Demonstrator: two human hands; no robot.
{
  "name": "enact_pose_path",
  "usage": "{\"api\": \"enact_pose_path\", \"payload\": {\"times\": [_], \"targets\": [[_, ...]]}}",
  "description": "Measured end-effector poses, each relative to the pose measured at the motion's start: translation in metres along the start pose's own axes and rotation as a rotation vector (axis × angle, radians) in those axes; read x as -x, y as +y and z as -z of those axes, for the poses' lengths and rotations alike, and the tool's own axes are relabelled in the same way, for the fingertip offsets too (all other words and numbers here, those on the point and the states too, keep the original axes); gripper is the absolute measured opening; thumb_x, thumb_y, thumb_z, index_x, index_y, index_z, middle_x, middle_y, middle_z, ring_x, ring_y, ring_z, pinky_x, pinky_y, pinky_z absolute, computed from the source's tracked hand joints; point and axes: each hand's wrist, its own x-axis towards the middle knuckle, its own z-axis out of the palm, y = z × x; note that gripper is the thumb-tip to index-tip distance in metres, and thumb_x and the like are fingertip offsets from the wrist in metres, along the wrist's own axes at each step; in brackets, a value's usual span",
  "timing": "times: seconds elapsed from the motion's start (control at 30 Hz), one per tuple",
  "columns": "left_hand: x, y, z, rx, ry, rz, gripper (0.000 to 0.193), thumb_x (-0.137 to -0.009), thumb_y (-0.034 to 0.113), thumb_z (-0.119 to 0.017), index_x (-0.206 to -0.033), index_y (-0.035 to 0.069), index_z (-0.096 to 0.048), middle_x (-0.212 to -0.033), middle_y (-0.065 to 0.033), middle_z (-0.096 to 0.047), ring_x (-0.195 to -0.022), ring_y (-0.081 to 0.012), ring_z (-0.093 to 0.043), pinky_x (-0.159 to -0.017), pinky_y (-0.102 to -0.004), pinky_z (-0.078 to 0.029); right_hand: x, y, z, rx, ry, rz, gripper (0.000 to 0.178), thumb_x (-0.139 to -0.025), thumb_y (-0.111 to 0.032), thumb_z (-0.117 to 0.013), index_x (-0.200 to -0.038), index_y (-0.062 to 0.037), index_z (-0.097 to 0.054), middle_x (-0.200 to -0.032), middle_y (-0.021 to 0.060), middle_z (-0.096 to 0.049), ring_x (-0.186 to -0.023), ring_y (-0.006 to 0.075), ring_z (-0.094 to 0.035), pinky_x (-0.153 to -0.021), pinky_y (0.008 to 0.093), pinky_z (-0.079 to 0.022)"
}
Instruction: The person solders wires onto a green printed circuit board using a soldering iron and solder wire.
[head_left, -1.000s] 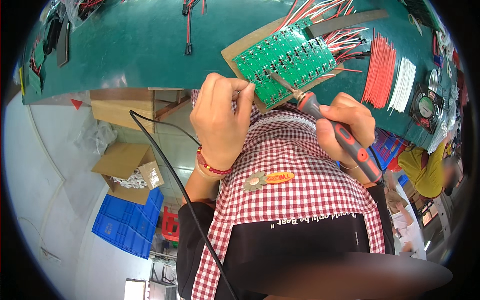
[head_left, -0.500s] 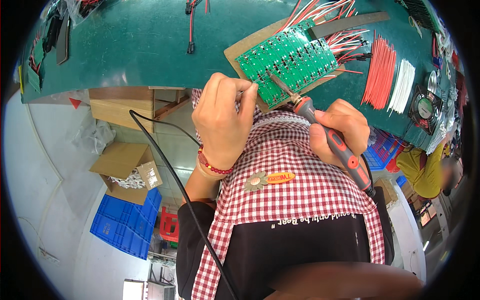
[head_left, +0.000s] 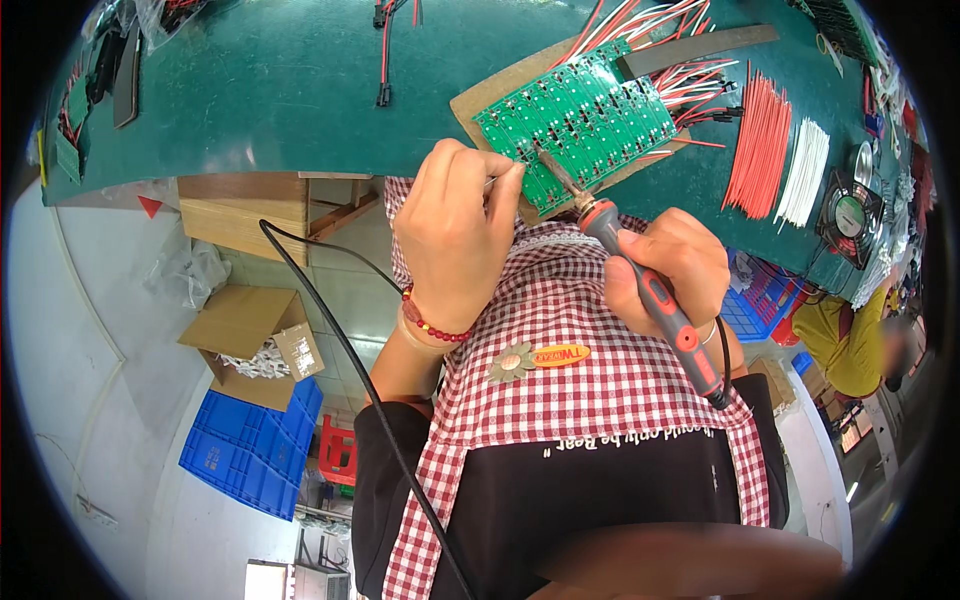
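Note:
My right hand (head_left: 685, 268) grips the grey and red handle of a soldering iron (head_left: 672, 322). Its tip points up and left, resting at the near part of a green circuit board panel (head_left: 610, 112) full of small parts. Just left of the tip, my left hand (head_left: 455, 235) is pinched at the panel's near left edge; what its fingers hold is too small to make out. Under the panel lies a brown backing board (head_left: 468, 103). A flat grey metal bar (head_left: 715, 48) lies across the panel's far right corner, where red and white wires (head_left: 690, 85) fan out.
Right of the panel on the green table (head_left: 270, 90) lie bundles of red wires (head_left: 757, 145) and white wires (head_left: 803, 172), beside a small black fan (head_left: 850, 220). A wire with a black connector (head_left: 383, 95) lies far left. A black cable (head_left: 340, 335) hangs by my left arm.
The handle of the soldering iron and my right hand have shifted slightly left, the tip staying near the same spot. My left hand has moved a little to the right.

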Motion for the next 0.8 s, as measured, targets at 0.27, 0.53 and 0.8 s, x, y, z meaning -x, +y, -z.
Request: {"api": "enact_pose_path", "payload": {"times": [0.27,0.53,0.8], "targets": [[0.000,0.002,0.002,-0.016,0.056,-0.043,0.014,-0.076,-0.004,-0.070,-0.082,0.002,-0.059,-0.079,-0.0073,-0.054,-0.064,-0.0168,-0.056,-0.054,-0.0279,-0.045,0.006,0.000,0.002,0.012,-0.018,-0.008,0.025,-0.066,0.001,-0.074,-0.088,0.0019,-0.062,-0.055,0.0044,-0.053,-0.044,0.0178,-0.050,-0.044,0.0291,-0.038],[0.008,0.000,0.004,0.012,-0.018,-0.028,0.014,-0.075,-0.005,-0.070,-0.082,0.001,-0.059,-0.078,-0.0067,-0.055,-0.064,-0.0162,-0.057,-0.054,-0.0281,-0.046,0.006,0.005,0.008,-0.047,0.072,-0.030,0.019,-0.070,0.001,-0.070,-0.086,0.0031,-0.060,-0.054,0.0060,-0.052,-0.042,0.0168,-0.046,-0.042,0.0290,-0.035],[0.007,0.003,0.003,0.018,-0.037,-0.019,0.014,-0.075,-0.005,-0.070,-0.080,0.001,-0.059,-0.077,-0.0073,-0.055,-0.062,-0.0164,-0.057,-0.054,-0.0283,-0.046,0.007,0.008,0.005,-0.081,0.061,-0.039,0.020,-0.066,-0.001,-0.070,-0.084,0.0036,-0.061,-0.053,0.0060,-0.050,-0.041,0.0173,-0.045,-0.041,0.0295,-0.034]]}}
